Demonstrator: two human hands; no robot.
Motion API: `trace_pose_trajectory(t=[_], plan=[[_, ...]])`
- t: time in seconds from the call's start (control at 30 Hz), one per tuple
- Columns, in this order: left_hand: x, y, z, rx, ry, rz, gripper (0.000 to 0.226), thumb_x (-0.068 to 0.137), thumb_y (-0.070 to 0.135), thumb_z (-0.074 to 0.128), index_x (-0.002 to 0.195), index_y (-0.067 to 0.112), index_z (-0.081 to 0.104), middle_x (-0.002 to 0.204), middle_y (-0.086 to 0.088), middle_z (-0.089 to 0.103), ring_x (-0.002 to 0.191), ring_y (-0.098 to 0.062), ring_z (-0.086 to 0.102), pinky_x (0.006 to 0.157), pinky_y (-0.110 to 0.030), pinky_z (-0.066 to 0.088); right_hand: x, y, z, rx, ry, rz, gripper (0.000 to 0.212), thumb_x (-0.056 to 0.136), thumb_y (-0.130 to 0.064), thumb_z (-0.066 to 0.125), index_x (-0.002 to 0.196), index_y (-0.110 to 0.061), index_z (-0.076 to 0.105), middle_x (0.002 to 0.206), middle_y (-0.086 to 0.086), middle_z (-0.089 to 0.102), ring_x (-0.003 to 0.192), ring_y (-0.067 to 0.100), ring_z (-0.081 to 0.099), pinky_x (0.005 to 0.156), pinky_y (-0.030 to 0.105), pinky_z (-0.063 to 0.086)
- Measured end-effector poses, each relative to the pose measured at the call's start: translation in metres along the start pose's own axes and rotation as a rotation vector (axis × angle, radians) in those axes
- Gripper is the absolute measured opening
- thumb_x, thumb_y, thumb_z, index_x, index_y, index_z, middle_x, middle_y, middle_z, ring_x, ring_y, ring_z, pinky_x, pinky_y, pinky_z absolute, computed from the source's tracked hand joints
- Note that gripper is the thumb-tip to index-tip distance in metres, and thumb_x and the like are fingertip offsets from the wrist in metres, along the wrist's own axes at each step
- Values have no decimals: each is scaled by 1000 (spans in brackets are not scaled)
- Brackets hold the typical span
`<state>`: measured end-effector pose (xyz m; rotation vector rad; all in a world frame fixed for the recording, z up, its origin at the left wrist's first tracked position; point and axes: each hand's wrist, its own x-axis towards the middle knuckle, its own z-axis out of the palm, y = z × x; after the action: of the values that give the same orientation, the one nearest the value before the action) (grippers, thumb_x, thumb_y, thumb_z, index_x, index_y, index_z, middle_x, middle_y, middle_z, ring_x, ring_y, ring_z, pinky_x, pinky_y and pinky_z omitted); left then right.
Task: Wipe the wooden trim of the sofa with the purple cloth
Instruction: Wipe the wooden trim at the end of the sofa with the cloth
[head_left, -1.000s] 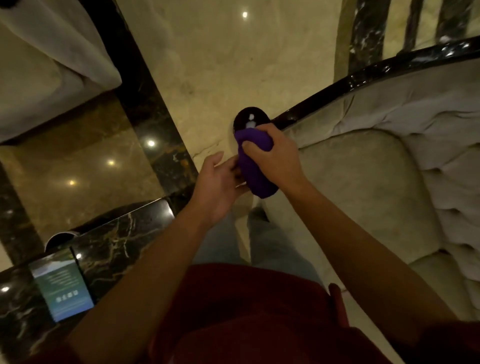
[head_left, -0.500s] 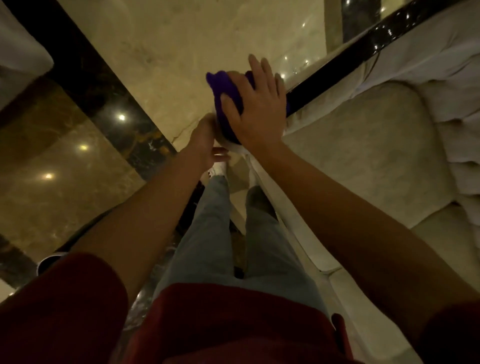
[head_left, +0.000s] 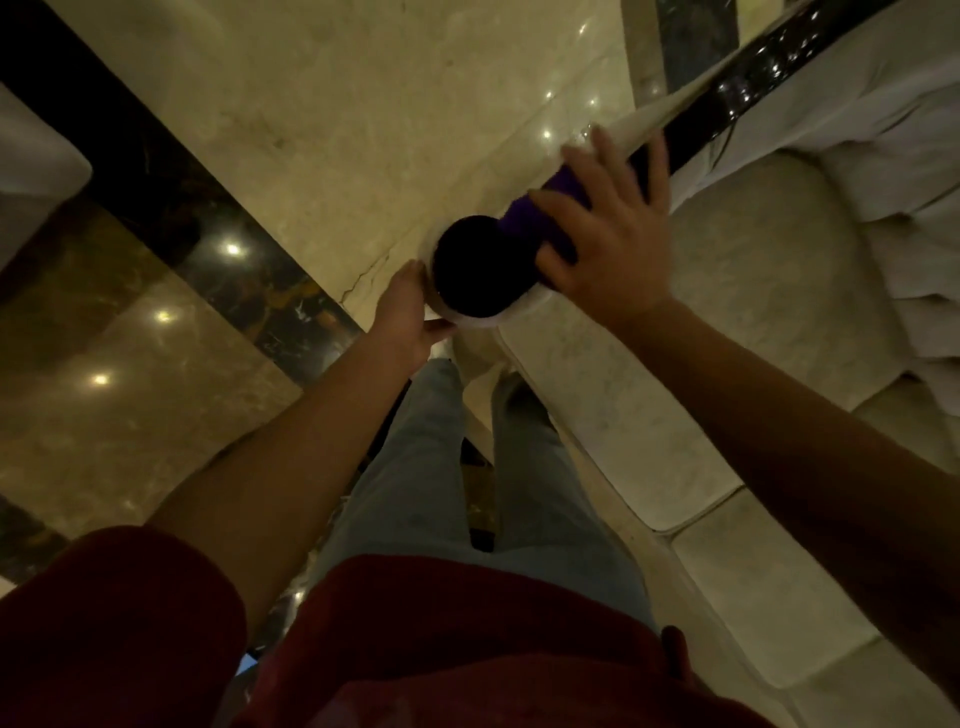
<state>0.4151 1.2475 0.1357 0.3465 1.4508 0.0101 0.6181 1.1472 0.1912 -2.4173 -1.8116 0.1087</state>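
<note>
The sofa's dark glossy wooden trim (head_left: 748, 78) runs along the top of the armrest from the upper right down to a round black end cap (head_left: 480, 267). My right hand (head_left: 610, 228) lies flat with fingers spread, pressing the purple cloth (head_left: 540, 208) onto the trim just behind the end cap. Most of the cloth is hidden under the palm. My left hand (head_left: 408, 314) rests against the cream upholstery at the left side of the end cap and holds nothing.
The cream sofa seat cushion (head_left: 779, 291) and tufted back (head_left: 914, 171) fill the right side. Polished marble floor (head_left: 337, 114) with a dark inlay band (head_left: 171, 202) lies to the left. My legs stand beside the sofa's front corner. Another pale seat (head_left: 31, 176) shows at far left.
My right hand has slid the purple cloth off the round end cap and further along the trim, uncovering the cap. My left hand stays beside the cap.
</note>
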Motion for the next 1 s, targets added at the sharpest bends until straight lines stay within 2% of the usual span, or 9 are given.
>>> trace_pose_trajectory(t=[0.13, 0.27, 0.4, 0.5, 0.6, 0.7, 0.87, 0.93, 1.0], plan=[[1, -3, 14, 16, 64, 5, 41, 107, 34, 39, 143, 21, 54, 141, -6, 58, 123, -28, 57, 88, -47, 59, 20, -12, 3, 7, 83, 270, 37, 90, -41, 62, 116, -19, 76, 147, 14, 60, 147, 39, 43, 122, 67, 21], [3, -4, 13, 71, 128, 11, 35, 104, 37, 42, 131, 24, 60, 133, -3, 62, 115, -28, 60, 80, -43, 56, 13, -67, 20, 148, 38, 247, 51, 93, -37, 58, 141, -19, 63, 156, 23, 48, 149, 45, 36, 125, 61, 17], [11, 2, 13, 26, 384, 256, 40, 104, 40, 42, 136, 22, 59, 139, -4, 58, 126, -25, 56, 104, -46, 49, 5, -84, 26, 305, 47, 228, 53, 96, -30, 61, 148, -21, 55, 158, 26, 42, 150, 49, 32, 124, 64, 19], [12, 10, 24, 31, 393, 382, 42, 105, 37, 39, 138, 17, 58, 143, -7, 56, 131, -27, 54, 113, -46, 44, 8, -57, 17, 232, -36, 71, 42, 92, -27, 63, 134, -22, 68, 153, 22, 51, 150, 47, 34, 121, 69, 19], [-2, 6, 48, 458, 472, 722, 37, 103, 27, 43, 129, 10, 62, 137, -11, 59, 126, -28, 56, 108, -31, 41, 21, -7, -2, 136, 0, 19, 31, 88, -28, 61, 114, -18, 76, 139, 15, 65, 147, 41, 42, 121, 70, 18], [-12, -6, 70, 919, 560, 1113, 28, 98, 19, 50, 116, 8, 68, 130, -13, 63, 124, -31, 57, 104, -39, 41, 39, 51, -20, 103, 122, 70, 27, 87, -28, 63, 106, -15, 76, 130, 11, 69, 143, 38, 48, 122, 69, 20], [-13, -8, 75, 1156, 683, 1084, 34, 102, 26, 43, 108, 7, 71, 123, -15, 67, 116, -37, 59, 98, -47, 45, 62, 119, -42, 84, 162, 179, 43, 91, -26, 56, 130, -15, 68, 144, 13, 61, 148, 39, 41, 122, 67, 22], [-12, -7, 74, 1164, 680, 1070, 36, 103, 28, 41, 107, 7, 69, 120, -15, 67, 113, -38, 59, 95, -48, 46, 58, 107, -44, 34, 207, 166, 47, 91, -18, 57, 137, -20, 66, 151, 15, 56, 148, 43, 40, 122, 66, 23], [-10, -8, 76, 1161, 675, 1055, 37, 102, 30, 39, 106, 7, 67, 116, -15, 66, 109, -38, 59, 92, -48, 46, 47, 78, -39, 49, 213, 111, 40, 91, -15, 60, 128, -24, 72, 149, 14, 58, 146, 44, 42, 121, 66, 24]])
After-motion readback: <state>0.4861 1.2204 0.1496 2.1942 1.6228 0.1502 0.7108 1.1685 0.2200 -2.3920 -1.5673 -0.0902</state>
